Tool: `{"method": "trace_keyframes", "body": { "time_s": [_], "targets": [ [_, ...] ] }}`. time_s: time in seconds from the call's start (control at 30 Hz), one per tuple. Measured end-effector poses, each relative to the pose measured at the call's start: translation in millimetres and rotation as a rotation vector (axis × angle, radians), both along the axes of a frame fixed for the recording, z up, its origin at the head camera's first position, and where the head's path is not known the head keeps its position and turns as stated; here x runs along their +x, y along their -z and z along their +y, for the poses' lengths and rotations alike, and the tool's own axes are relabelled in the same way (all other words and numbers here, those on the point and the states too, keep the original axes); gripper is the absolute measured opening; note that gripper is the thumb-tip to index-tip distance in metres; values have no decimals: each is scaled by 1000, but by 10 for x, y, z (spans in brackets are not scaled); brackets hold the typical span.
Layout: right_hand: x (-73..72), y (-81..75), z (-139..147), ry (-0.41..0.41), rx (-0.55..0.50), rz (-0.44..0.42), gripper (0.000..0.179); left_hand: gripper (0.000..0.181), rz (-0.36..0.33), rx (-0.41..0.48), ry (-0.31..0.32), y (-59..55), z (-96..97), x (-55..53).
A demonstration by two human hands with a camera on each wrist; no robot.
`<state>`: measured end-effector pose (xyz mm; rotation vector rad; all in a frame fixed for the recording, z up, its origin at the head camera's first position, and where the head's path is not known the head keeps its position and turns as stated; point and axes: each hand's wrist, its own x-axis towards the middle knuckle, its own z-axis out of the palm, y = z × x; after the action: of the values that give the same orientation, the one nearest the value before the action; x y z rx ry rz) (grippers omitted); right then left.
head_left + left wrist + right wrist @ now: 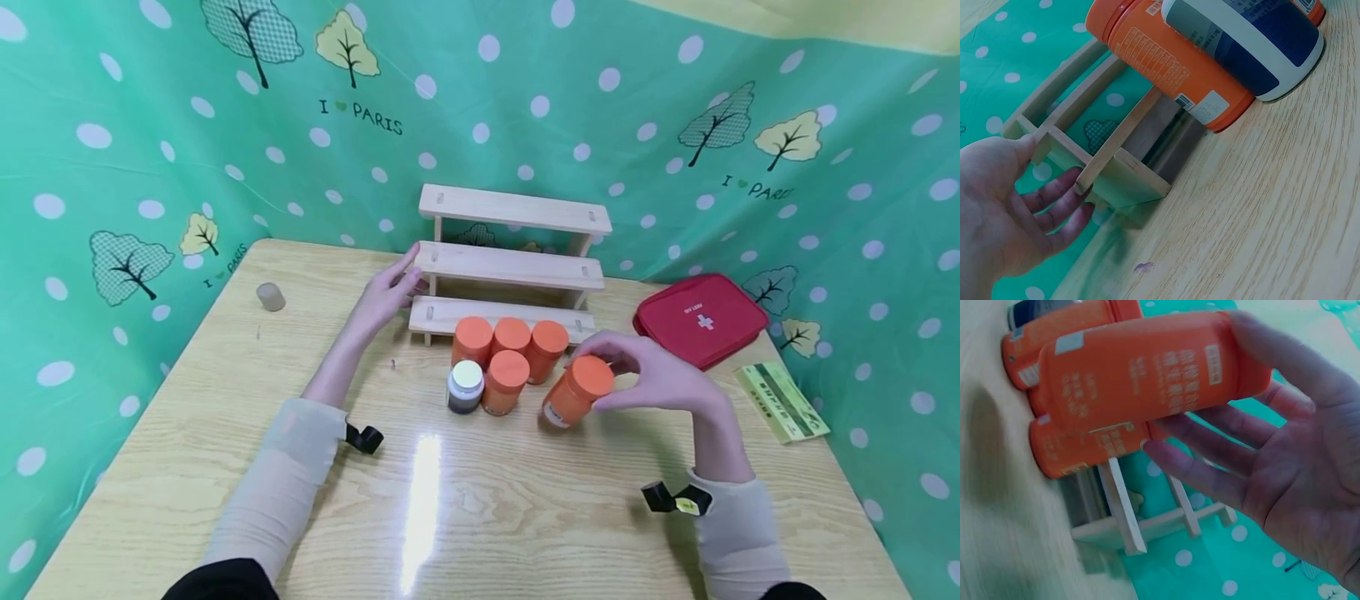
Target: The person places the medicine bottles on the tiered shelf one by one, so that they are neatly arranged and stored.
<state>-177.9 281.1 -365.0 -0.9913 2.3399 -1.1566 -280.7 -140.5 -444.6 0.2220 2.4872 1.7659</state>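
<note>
A three-tier wooden shelf [510, 265] stands at the back of the table. At its left end my left hand [386, 293] grips the wood, the thumb on one board and fingers curled at another in the left wrist view. My right hand [652, 375] holds an orange bottle [1141, 369] near its orange lid, thumb on one side and fingers on the other. The bottle leans in the head view, right of the other bottles. Several similar orange bottles [507, 379] stand grouped before the shelf, beside a white-lidded dark blue and white bottle [465, 387].
A red first aid pouch [701, 321] lies right of the shelf, with a green and cream box [782, 402] nearer the right table edge. Toward the back left is a small grey cylinder [271, 297]. A green dotted curtain [525, 108] hangs behind the table.
</note>
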Motion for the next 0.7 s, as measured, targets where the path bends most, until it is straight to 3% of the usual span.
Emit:
{"method": "trace_keyframes", "body": {
  "time_s": [0.13, 0.43, 0.7],
  "targets": [
    [-8, -24, 114, 8, -77, 26, 60, 59, -12, 1, -1, -2, -2, 3],
    [-96, -77, 251, -14, -354, 55, 65, 58, -33, 7, -1, -6, 1, 7],
    [-275, -362, 250, 47, -377, 45, 59, 58, -33, 19, 2, 10, -27, -20]
  ]
}}
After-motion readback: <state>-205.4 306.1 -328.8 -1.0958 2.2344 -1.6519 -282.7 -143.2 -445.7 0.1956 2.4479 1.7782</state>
